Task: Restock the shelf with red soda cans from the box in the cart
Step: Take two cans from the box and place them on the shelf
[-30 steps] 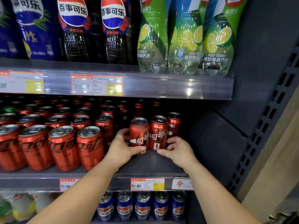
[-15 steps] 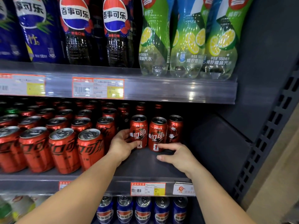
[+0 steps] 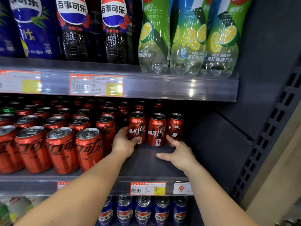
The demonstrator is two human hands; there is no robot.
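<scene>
Three red soda cans stand upright in a row deep on the middle shelf [image 3: 146,167]: a left can [image 3: 137,126], a middle can [image 3: 157,129] and a right can [image 3: 175,127]. My left hand [image 3: 123,142] grips the left can low on its side, thumb across its front. My right hand [image 3: 177,154] is spread with straight fingers; its fingertips touch the base of the right can and its thumb points left over the shelf. The box and the cart are out of view.
Rows of darker red cans [image 3: 61,149] fill the shelf's left part, close to my left wrist. Tall bottles [image 3: 154,35] stand on the shelf above, blue cans [image 3: 143,211] below. A dark panel [image 3: 219,147] closes the shelf's right end.
Both hands have pushed the cans further back on the shelf. My right hand has left the middle can and now touches the right can with opened fingers.
</scene>
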